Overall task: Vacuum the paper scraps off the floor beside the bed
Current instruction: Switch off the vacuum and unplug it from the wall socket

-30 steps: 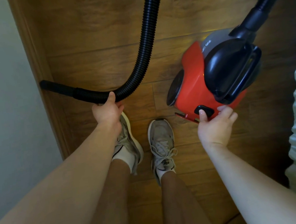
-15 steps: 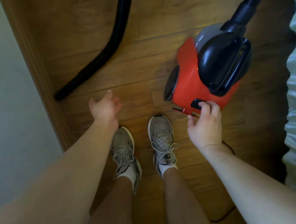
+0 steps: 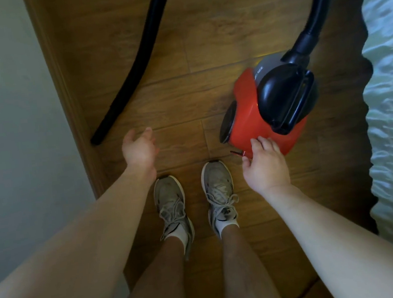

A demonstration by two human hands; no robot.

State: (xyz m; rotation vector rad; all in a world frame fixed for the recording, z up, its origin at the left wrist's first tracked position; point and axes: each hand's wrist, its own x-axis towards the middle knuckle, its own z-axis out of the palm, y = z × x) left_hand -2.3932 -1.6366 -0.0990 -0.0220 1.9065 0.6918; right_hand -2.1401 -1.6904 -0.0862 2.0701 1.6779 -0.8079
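so | right hand [image 3: 265, 166] fingers resting on red vacuum [image 3: 247, 117] rear, grasping nothing | left hand [image 3: 140, 148] spread, empty | hose [image 3: 134, 66] lying on floor [image 3: 174, 103] | no paper scraps visible | suction likely not started

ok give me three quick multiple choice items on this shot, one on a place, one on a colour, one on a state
1. Where does the hose tip lie?
A. on the floor by the wall
B. on the bed
C. in the left hand

2. What colour is the vacuum body?
A. blue
B. red
C. white

3. What is the left hand doing?
A. gripping the hose
B. pressing the vacuum
C. open, holding nothing

Answers:
1 A, the tip rests on the wood floor near the skirting.
2 B, the shell is red with a black handle.
3 C, its palm is open and apart from the hose, while the right hand touches the vacuum's rear.
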